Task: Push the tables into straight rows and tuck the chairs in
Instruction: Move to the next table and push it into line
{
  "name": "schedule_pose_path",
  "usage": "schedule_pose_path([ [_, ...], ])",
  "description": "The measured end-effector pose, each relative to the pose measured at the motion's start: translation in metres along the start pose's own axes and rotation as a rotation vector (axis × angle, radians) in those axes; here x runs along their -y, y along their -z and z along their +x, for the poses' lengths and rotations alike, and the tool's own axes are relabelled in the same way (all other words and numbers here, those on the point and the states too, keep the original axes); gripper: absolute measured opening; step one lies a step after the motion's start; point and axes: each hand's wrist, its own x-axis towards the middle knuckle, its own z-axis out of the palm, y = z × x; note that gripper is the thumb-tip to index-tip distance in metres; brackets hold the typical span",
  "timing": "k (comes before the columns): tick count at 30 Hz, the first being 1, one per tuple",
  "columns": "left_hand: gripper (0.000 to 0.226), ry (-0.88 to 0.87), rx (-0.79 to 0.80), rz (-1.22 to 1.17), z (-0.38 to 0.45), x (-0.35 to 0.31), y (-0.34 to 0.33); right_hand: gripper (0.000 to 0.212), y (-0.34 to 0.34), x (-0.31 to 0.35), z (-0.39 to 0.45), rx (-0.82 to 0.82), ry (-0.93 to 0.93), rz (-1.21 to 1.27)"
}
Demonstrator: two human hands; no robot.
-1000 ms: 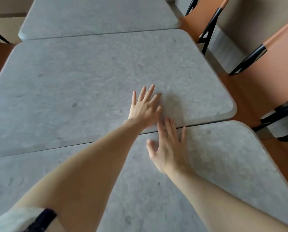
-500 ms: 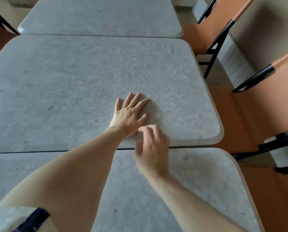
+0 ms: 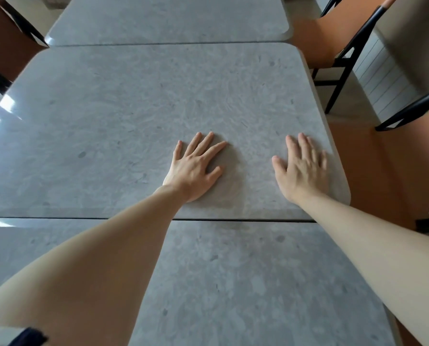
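**Palms flat on the middle table**

My fingers [image 3: 203, 146] lay spread, gripping nothing, both palms pressed flat. My right hand [image 3: 303, 171] sat nearer the middle table's [image 3: 133, 121] right edge than my left hand [image 3: 196, 171]; its seam ran crosswise behind my wrists.

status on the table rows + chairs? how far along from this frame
Done: three grey tables sit end to end with thin seams. The far table and middle table look roughly in line.
In hand: left hand and right hand lie flat, open, on the middle table near its right corner, by the near table.
Left: the orange chair on the right stands clear of the tables, not tucked in.
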Motion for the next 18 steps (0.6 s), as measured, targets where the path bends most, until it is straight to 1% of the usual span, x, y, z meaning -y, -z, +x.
schedule_pose_path([
  [5, 0.059, 0.005, 0.002, -0.007, -0.0008, 0.0005, -0.0006, 0.066, 0.0018, 0.0011, -0.0027, -0.006, -0.001, 0.007],
  [10, 0.071, 0.011, 0.007, -0.009, -0.0016, 0.0005, 0.0010, 0.067, 0.0022, 0.0013, -0.0032, -0.007, 0.002, 0.007],
  [18, 0.071, 0.011, 0.009, 0.001, -0.0013, 0.0016, -0.0019, 0.067, 0.0020, 0.0012, -0.0039, -0.030, 0.000, 0.021],
])
